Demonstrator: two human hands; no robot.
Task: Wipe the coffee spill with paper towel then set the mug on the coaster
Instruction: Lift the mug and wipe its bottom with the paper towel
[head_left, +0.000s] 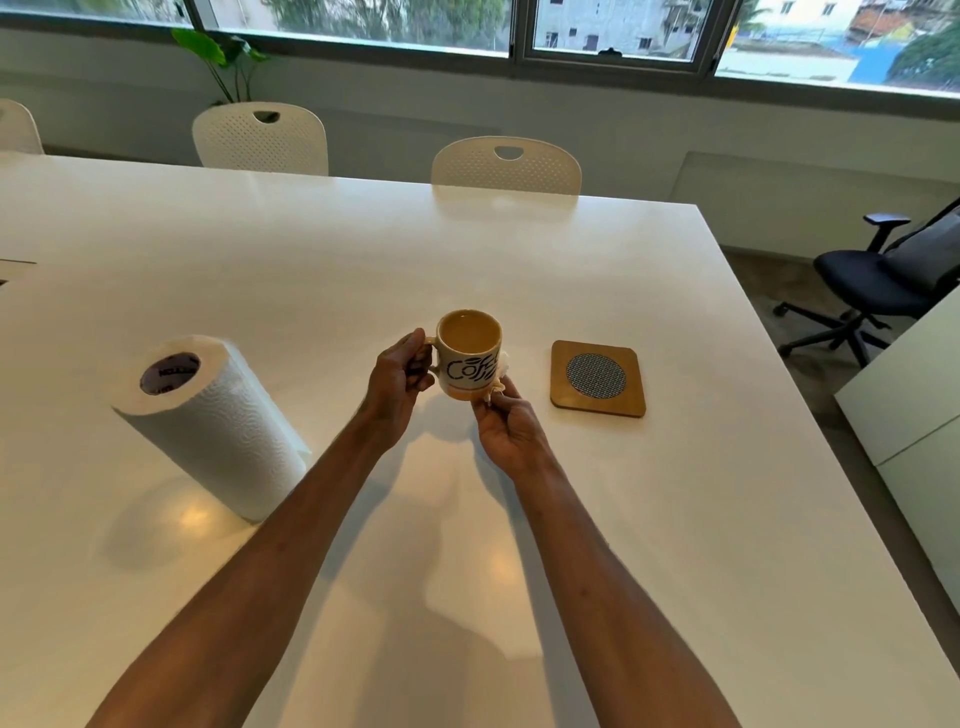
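A cream mug (469, 358) with dark "Coffee" lettering is held just above the white table (311, 249), with pale coffee inside. My left hand (397, 387) grips its handle from the left. My right hand (506, 428) pinches a crumpled, stained piece of paper towel (500, 371) against the mug's lower right side. A square wooden coaster (597, 378) with a round mesh centre lies on the table to the right of the mug, bare.
A paper towel roll (208, 421) stands tilted-looking at the left of my left forearm. White chairs (506, 166) line the table's far edge. A black office chair (878, 280) stands off the table's right edge.
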